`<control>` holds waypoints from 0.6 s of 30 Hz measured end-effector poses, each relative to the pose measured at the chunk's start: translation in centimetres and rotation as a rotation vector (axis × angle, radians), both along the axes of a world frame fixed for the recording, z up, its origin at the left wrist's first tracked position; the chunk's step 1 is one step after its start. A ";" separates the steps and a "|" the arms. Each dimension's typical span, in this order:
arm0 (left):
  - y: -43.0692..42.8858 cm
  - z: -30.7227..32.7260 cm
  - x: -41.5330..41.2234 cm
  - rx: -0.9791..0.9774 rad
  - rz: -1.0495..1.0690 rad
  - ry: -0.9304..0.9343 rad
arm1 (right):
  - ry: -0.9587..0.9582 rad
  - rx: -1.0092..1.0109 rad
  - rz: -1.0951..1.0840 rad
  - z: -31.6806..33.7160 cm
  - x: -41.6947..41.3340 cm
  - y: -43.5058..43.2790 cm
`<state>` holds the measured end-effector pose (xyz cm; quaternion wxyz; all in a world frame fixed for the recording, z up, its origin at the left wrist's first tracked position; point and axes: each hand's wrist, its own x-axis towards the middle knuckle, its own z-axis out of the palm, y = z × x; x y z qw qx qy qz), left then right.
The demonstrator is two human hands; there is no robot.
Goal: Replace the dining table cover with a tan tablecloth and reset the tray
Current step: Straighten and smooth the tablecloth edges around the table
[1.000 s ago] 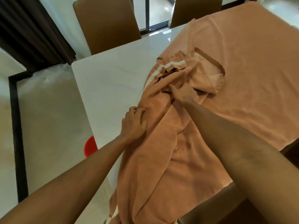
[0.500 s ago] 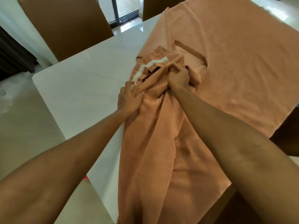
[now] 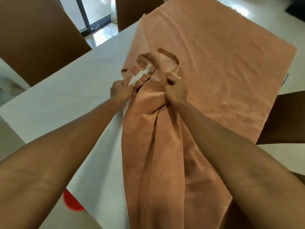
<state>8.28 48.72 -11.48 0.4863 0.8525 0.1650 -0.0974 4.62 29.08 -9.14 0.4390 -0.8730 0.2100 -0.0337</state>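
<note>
Now both hands have moved up the bunched tan tablecloth: the left hand is fisted on its white-striped edge, the right hand on a fold. Beyond, the cloth covers only the table's right half, so spreading remains.

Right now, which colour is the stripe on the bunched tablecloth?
White, on the tan tablecloth; the stripe shows best in the head view.
</note>
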 end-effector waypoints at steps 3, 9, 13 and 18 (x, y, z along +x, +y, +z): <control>0.9 0.5 -0.2 0.024 0.056 -0.161 | 0.019 0.039 0.030 -0.2 -0.5 0.8; 9.4 0.5 -3.1 0.058 0.388 -0.210 | -0.034 0.221 0.215 3.2 2.2 9.5; 18.3 0.4 -7.1 0.181 0.675 -0.191 | -0.053 0.444 0.595 6.2 0.8 18.0; 24.4 0.4 -12.7 0.382 0.901 -0.177 | 0.077 0.491 1.018 6.0 -2.9 23.1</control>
